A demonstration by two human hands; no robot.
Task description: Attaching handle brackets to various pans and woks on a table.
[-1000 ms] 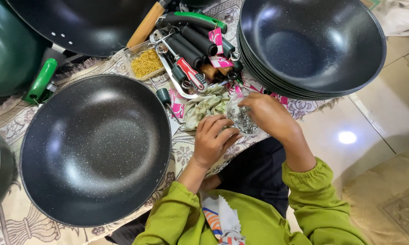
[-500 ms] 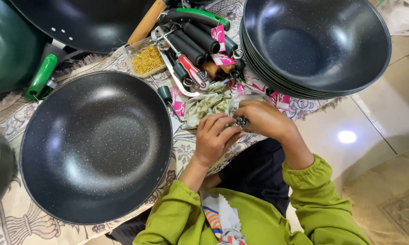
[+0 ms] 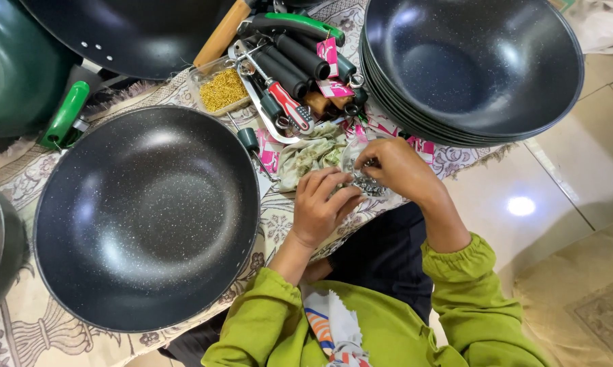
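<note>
Both hands shifted lower onto clear bag, between 2 woks' rims.

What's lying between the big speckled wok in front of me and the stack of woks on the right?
In the head view, a metal tray of black handles, a red-handled screwdriver and a crumpled cloth.

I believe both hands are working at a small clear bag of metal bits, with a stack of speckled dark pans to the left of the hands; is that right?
Not quite: in the head view, the stack of pans lies to the right of the hands. The left hand and right hand do work at the small clear bag of metal bits.
</note>
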